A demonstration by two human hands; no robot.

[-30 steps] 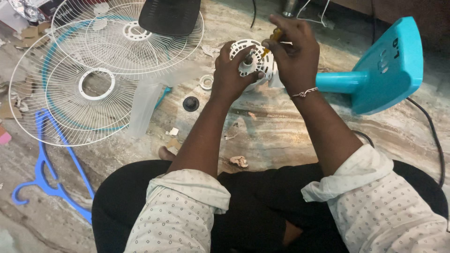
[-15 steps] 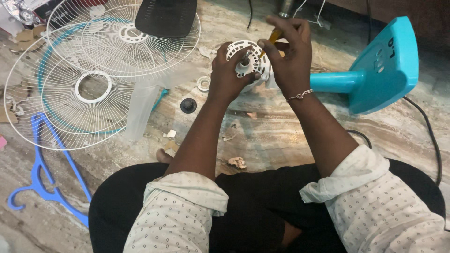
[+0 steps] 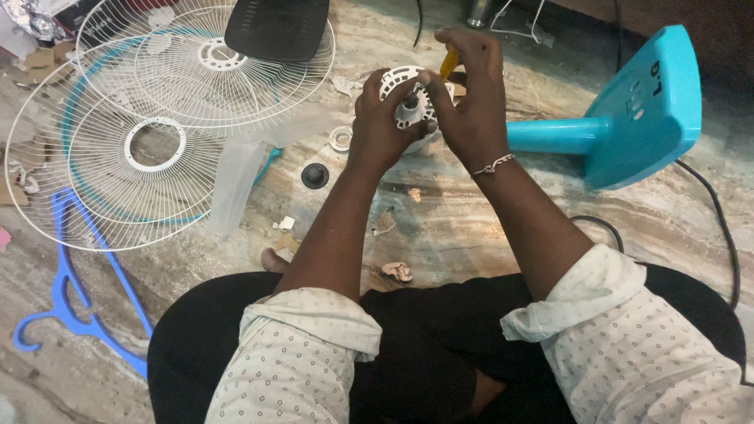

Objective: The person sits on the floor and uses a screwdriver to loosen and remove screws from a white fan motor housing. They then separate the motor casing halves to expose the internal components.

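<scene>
A single camera sits on the person's head and looks steeply down and forward over the lap and both forearms to the floor [image 3: 440, 235]. It is close: the left hand [image 3: 385, 126] and right hand [image 3: 471, 102] fill the upper middle, near the top edge. The view takes in the wire fan guards [image 3: 157, 149] at left and the turquoise fan base [image 3: 644, 110] at right.

A marbled stone floor [image 3: 440, 228] in grey and brown streaks is filling the whole view — worn, dusty, and littered with small scraps of paper and cardboard [image 3: 27, 59] toward the upper left. Soft, even light is falling across it, casting only faint shadows. Along the top right edge a dark brown strip — possibly furniture or a wall base [image 3: 707, 31] — is running out of view.
</scene>
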